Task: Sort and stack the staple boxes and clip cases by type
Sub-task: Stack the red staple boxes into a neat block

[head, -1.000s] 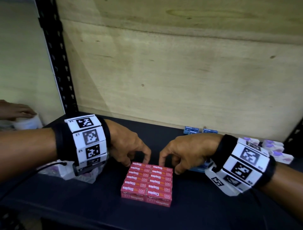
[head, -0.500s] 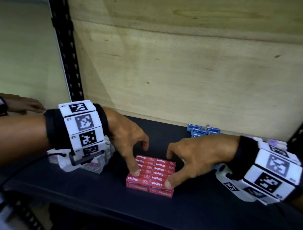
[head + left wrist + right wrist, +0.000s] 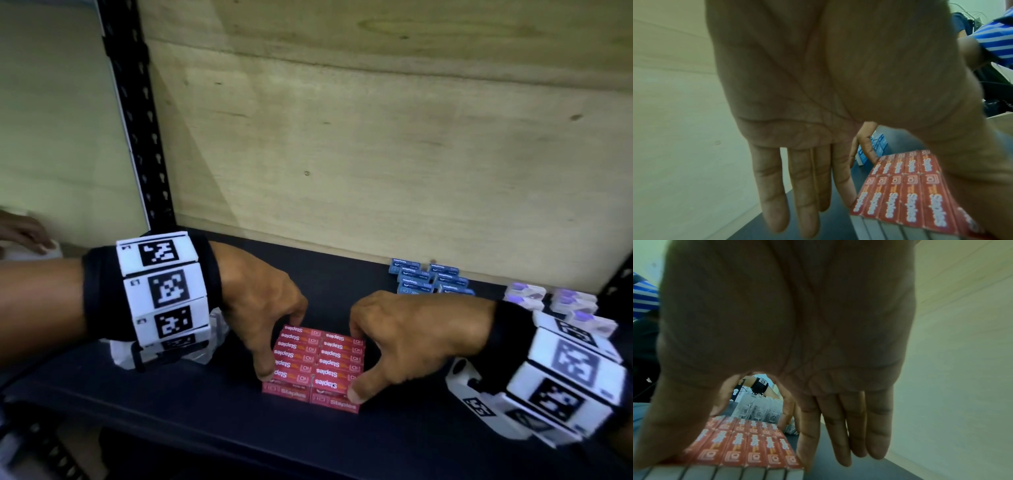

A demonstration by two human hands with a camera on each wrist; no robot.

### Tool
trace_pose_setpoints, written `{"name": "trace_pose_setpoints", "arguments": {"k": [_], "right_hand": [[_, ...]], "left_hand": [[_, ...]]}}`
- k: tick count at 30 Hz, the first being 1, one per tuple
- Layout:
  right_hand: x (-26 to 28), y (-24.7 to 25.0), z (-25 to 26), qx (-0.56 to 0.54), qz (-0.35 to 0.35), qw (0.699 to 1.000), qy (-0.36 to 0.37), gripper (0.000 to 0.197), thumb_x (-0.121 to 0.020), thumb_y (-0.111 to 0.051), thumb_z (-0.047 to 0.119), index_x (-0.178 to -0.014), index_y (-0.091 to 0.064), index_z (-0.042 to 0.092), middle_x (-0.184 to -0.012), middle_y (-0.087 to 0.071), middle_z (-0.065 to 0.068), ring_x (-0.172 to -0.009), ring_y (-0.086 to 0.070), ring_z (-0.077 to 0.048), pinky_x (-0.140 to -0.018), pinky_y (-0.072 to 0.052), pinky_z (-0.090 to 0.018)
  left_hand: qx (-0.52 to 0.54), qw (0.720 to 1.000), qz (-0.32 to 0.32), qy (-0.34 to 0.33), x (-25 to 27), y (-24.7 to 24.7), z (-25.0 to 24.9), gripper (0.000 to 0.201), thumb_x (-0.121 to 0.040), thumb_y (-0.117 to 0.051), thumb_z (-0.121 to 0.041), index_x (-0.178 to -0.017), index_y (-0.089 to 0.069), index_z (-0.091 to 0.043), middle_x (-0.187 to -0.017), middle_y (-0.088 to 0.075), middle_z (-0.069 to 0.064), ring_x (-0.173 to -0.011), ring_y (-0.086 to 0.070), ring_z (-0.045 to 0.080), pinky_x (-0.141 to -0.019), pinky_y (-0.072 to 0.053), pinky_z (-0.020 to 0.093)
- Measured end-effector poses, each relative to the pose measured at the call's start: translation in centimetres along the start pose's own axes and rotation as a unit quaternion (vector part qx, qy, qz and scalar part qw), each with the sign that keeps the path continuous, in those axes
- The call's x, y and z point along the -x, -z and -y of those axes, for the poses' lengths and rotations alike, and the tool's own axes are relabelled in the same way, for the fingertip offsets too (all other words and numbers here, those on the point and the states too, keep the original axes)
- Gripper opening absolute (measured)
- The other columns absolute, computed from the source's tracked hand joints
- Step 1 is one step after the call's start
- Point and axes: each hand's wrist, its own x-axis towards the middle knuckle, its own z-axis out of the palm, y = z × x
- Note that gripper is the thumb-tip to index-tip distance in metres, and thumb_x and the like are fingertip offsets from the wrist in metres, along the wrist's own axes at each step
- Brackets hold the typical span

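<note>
A block of red staple boxes, two columns wide and two layers high, sits on the dark shelf. My left hand pinches its left side, thumb at the front corner and fingers at the back edge. My right hand pinches the right side the same way. The wrist views show the red staple boxes between thumb and fingers. Blue staple boxes stand stacked at the back right. White and purple clip cases are piled at the far right.
Clear plastic cases lie under my left wrist, and show as clear plastic cases beyond the red block. A plywood back wall and a black shelf post bound the shelf. Another person's hand is at the far left.
Both hands went from touching the block's back edge to spanning it, thumbs now at the front corners. The red block has stayed in about the same place.
</note>
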Motion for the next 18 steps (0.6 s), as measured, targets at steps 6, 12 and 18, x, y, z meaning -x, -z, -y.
{"name": "trace_pose_setpoints", "arguments": {"k": [6, 12, 18], "right_hand": [[-1.3, -0.3, 0.1, -0.01, -0.012, 1.0, 0.002, 0.063, -0.07, -0.065, 0.077, -0.104, -0.046, 0.028, -0.112, -0.052, 0.009, -0.102, -0.053, -0.012, -0.089, -0.053, -0.036], [-2.8, 0.1, 0.5, -0.007, -0.023, 1.0, 0.011, 0.062, -0.07, -0.064, 0.078, -0.104, -0.046, 0.029, -0.11, -0.051, 0.009, -0.104, -0.051, -0.013, -0.091, -0.052, -0.038], [-3.9, 0.4, 0.5, 0.002, -0.021, 1.0, 0.012, 0.072, -0.069, -0.063, 0.079, -0.114, -0.05, 0.025, -0.116, -0.054, 0.007, -0.103, -0.053, -0.013, -0.09, -0.052, -0.037]], "left_hand": [[-0.018, 1.0, 0.004, 0.002, 0.1, 0.4, 0.6, 0.061, -0.065, -0.078, -0.061, -0.113, -0.048, -0.039, -0.114, -0.057, -0.016, -0.102, -0.056, 0.007, -0.09, -0.051, 0.031], [-0.018, 1.0, 0.017, 0.019, 0.3, 0.5, 1.6, 0.061, -0.068, -0.079, -0.058, -0.117, -0.049, -0.037, -0.115, -0.057, -0.015, -0.101, -0.056, 0.007, -0.087, -0.05, 0.028], [-0.013, 0.999, 0.032, 0.041, 0.3, 0.5, 2.0, 0.071, -0.068, -0.081, -0.056, -0.126, -0.047, -0.033, -0.113, -0.058, -0.013, -0.096, -0.057, 0.006, -0.086, -0.051, 0.028]]}}
